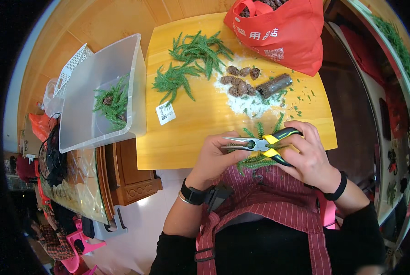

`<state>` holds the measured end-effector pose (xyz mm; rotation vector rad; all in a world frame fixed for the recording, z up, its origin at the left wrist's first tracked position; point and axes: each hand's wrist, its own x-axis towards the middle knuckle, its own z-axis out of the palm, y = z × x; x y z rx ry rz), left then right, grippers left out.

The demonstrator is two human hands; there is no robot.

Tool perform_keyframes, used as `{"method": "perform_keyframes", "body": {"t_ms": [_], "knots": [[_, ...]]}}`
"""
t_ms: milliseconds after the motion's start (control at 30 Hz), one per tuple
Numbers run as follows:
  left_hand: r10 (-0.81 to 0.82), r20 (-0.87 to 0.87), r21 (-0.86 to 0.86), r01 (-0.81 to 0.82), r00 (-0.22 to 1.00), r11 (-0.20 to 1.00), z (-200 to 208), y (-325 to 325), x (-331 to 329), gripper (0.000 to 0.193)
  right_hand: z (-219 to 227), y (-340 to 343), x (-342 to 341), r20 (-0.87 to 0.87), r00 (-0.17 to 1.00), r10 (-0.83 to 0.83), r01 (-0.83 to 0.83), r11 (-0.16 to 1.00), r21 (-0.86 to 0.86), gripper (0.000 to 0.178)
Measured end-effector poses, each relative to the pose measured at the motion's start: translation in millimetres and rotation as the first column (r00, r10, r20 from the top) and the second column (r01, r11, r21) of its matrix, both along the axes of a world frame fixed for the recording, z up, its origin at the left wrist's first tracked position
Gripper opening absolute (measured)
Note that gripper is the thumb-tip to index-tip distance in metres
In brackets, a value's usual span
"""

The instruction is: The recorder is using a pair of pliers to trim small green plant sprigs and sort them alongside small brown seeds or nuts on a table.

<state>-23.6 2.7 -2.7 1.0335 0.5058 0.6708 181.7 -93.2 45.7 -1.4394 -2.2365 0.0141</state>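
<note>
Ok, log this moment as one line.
left hand: holding green sprig | right hand: gripping yellow-black pliers, jaws apart | on table: pine cones, red bag

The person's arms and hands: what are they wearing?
Black sleeves that end near the elbows. The left hand and right hand have no gloves. A wide black wristband and a thin, pale bangle circle the left wrist; a plain black wristband circles the right.

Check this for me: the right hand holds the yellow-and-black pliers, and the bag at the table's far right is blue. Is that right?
Not quite: the bag at the table's far right is red, not blue, as the head view shows. The right hand does hold the yellow-and-black pliers.
</note>
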Motion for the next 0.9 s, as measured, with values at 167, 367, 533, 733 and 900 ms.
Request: {"method": "perform_keyframes", "body": {"t_ms": [167,367,533,733,900], "knots": [[-0.075,-0.019,0.053,0.076,0.997,0.996,-6.2,2.4,-2.5,0.019,-1.5,1.9,6.5,0.001,0.999,0.033,-0.033,0.999,-0.017,0.026],[-0.058,-0.019,0.033,0.059,0.998,0.998,-4.3,-0.2,-0.3,0.020,-0.6,5.4,9.4,0.032,0.998,0.060,-0.060,0.998,-0.018,0.024],[-0.065,0.002,0.029,0.065,0.998,0.997,-8.1,0.1,-1.1,0.018,-4.6,8.0,11.7,0.055,0.996,0.064,-0.063,0.998,-0.020,0.024],[-0.071,0.027,0.035,0.070,0.997,0.997,-7.2,-0.4,1.5,0.015,-2.4,12.8,12.9,0.064,0.995,0.077,-0.076,0.997,-0.023,0.025],[-0.053,-0.005,-0.033,0.053,0.999,0.998,-11.1,-0.1,0.0,0.020,-4.2,14.9,16.9,0.052,0.992,0.114,-0.110,0.992,-0.065,0.024]]}}
